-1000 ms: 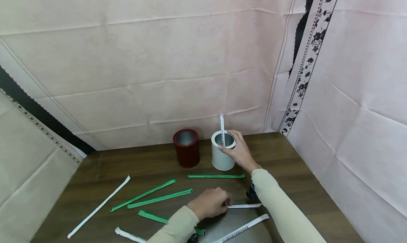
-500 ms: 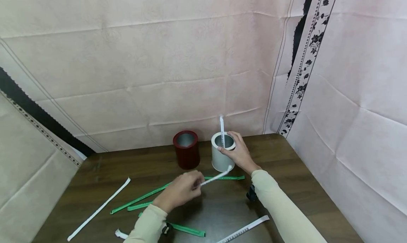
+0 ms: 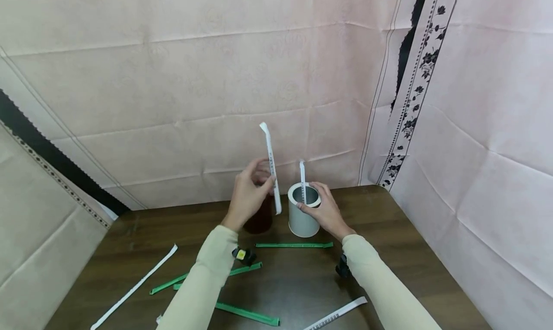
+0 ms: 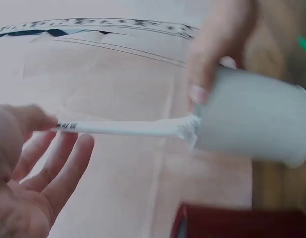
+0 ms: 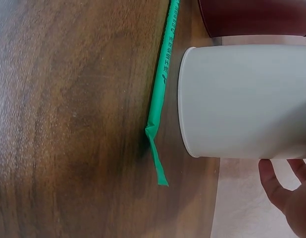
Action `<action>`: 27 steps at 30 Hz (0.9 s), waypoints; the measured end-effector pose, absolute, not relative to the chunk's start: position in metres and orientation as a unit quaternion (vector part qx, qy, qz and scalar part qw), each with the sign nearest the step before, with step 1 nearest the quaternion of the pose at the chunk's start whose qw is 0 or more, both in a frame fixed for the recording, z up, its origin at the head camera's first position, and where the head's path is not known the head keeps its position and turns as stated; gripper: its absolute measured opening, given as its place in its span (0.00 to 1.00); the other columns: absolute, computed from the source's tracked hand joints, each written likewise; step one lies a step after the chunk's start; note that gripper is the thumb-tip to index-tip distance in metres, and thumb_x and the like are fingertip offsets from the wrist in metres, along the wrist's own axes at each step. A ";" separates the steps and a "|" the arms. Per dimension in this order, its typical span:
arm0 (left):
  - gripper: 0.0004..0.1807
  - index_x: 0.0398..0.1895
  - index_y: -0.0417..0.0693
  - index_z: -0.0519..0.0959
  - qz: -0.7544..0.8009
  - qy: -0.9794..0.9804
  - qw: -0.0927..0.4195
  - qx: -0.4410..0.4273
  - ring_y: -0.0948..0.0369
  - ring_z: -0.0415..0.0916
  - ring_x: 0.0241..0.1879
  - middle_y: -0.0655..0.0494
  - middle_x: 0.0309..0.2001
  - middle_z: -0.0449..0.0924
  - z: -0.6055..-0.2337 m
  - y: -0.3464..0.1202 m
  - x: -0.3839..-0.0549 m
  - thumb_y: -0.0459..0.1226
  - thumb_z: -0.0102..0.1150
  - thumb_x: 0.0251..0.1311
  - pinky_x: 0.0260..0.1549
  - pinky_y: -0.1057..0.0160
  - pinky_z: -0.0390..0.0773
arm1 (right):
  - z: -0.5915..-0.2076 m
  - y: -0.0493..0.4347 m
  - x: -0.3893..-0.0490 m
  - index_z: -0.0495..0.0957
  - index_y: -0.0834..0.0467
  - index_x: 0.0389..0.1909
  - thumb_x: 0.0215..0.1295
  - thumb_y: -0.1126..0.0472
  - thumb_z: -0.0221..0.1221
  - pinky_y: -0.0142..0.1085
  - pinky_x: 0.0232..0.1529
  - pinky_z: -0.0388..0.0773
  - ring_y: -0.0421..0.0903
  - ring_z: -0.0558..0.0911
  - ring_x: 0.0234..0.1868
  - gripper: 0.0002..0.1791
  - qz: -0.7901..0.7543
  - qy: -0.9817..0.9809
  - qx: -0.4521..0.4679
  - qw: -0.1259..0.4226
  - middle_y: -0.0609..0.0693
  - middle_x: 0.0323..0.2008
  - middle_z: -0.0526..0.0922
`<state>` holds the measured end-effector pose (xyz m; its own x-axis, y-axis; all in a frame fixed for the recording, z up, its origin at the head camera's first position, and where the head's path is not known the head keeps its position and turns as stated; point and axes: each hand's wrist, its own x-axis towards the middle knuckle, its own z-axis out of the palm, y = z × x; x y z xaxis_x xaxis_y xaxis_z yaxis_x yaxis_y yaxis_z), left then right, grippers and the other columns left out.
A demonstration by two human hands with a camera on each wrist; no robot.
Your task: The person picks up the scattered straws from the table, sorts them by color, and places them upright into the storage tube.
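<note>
I had a slim white stick (image 3: 270, 164) pinched between the thumb and fingers of my left hand (image 3: 247, 192), held near upright with its top leaning a little to the left. It was in the air in front of the red cup (image 3: 259, 220), its lower end just left of the white cup (image 3: 303, 223); from my left wrist I could not tell whether it touched that cup's rim. My lower fingers stood slightly apart from one another behind it.

My right hand (image 3: 326, 210) gripped the white cup at its mouth, thumb on the near side and fingers round the right. The cup stood upright, and another white stick (image 3: 302, 176) rose out of it, its lower part inside.

The red cup stood just beside it to the left, partly behind my left hand. In front of the white cup a green stick (image 3: 294, 245) lay crosswise on the wooden table (image 3: 302, 277); my right wrist's view showed dark lettering on it and a flattened, twisted end. Nearer me lay more green sticks (image 3: 252, 314), partly under my left sleeve (image 3: 203, 277). A long white stick (image 3: 134, 287) slanted at the far left, and a printed white strip (image 3: 337, 313) lay near my right sleeve (image 3: 384, 282). Creased pale cloth (image 3: 173, 90) hung behind the table.
</note>
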<state>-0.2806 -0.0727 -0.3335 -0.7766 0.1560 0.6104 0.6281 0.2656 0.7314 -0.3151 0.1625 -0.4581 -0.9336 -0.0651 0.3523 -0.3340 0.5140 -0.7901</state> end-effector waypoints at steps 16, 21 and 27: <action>0.15 0.51 0.39 0.72 -0.620 -0.748 0.191 -0.142 0.51 0.86 0.32 0.46 0.41 0.81 -0.353 -0.021 -0.336 0.28 0.60 0.62 0.29 0.61 0.85 | -0.461 0.163 -0.316 0.64 0.49 0.72 0.52 0.33 0.68 0.56 0.65 0.65 0.50 0.65 0.68 0.49 0.483 -0.855 0.115 0.147 0.45 0.70 0.61; 0.10 0.47 0.38 0.75 -0.587 -0.780 0.187 -0.113 0.53 0.86 0.28 0.47 0.37 0.85 -0.368 -0.022 -0.338 0.31 0.59 0.64 0.28 0.62 0.84 | -0.462 0.161 -0.317 0.64 0.49 0.71 0.52 0.32 0.68 0.55 0.65 0.66 0.50 0.66 0.68 0.49 0.482 -0.857 0.112 0.146 0.46 0.70 0.61; 0.11 0.46 0.44 0.80 -0.518 -0.835 0.154 -0.100 0.60 0.85 0.37 0.54 0.36 0.87 -0.380 -0.022 -0.332 0.38 0.63 0.64 0.38 0.59 0.83 | -0.462 0.162 -0.319 0.65 0.51 0.71 0.52 0.33 0.69 0.55 0.64 0.66 0.50 0.67 0.67 0.49 0.485 -0.853 0.113 0.156 0.47 0.69 0.62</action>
<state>-0.3318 -0.0221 -0.3803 -0.9327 0.0079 0.3604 0.3264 0.4432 0.8349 -0.3186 0.1617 -0.4618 -0.9255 -0.0416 0.3764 -0.3449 0.5031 -0.7924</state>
